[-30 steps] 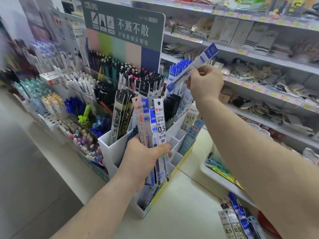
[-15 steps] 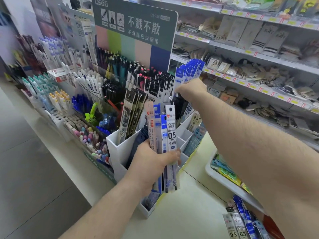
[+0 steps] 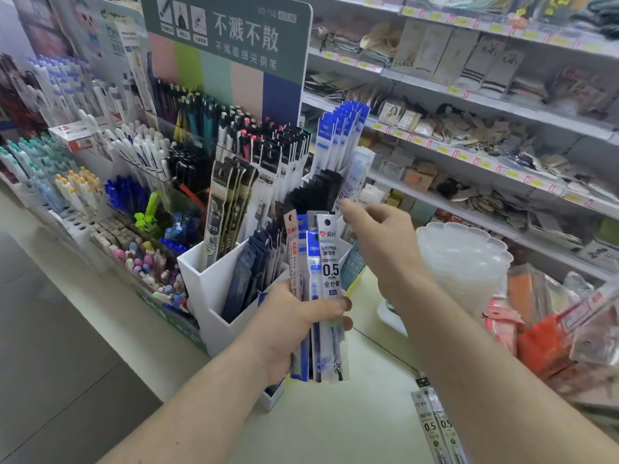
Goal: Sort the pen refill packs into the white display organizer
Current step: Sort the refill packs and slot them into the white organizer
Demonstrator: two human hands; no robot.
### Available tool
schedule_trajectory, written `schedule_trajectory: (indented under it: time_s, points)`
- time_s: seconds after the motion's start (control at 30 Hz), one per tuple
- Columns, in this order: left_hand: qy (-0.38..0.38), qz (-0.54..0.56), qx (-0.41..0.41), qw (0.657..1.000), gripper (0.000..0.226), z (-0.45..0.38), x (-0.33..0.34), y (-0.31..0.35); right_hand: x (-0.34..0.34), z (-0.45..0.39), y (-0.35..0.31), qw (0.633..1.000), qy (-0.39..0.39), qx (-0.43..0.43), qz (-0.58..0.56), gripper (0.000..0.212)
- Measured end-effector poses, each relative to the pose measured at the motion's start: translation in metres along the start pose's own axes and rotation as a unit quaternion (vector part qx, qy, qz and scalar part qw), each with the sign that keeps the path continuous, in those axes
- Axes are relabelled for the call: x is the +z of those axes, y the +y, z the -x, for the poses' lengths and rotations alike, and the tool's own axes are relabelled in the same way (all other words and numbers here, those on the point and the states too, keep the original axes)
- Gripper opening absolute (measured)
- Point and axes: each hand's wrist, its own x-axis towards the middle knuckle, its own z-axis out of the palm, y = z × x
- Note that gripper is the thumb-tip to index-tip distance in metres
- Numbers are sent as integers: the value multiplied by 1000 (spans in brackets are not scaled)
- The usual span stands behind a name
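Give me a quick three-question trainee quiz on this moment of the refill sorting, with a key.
1. True or false: the left hand grips a bundle of refill packs.
2. Is the right hand A) pinching a pack, or B) holding nothing, its fingers loosely curled near the bundle's tops?
3. What number is printed large on the front pack of the bundle?

Key: 1 true; 2 B; 3 0.5. The blue-topped packs stand in a rear slot of the white display organizer.

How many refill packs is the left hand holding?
4 visible in the left hand, fanned: red-labelled clear pack leftmost, blue pack next, clear pack with blue label, white-labelled 0.5 pack in front. More may be hidden behind.
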Motion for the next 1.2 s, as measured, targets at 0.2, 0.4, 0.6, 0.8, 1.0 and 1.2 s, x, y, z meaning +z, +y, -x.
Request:
schedule_trajectory:
  time_s: [0.2,0.4,0.6,0.8,1.0,1.2]
  points:
    - [-60,1,-26,998,38,-5,5,-15,-9,61,33,985,-147,88,-11,19]
    - [-68,41,-84,993,38,-3,4,-24,-20,79,48,982,-120,100,-106,7]
    - [7,-54,-74,996,26,2,2,-36,-24,81,59,974,22,143,-175,19]
    - [-14,-76,-59,995,34,5,4,-37,-21,88,67,991,-53,79,-93,10]
    - [6,-64,-65,996,34,6,1,-37,-25,86,76,978,-41,108,-173,3]
    - [91,-112,4,990,44,11,-8,-34,-34,72,83,950,87,144,-262,14]
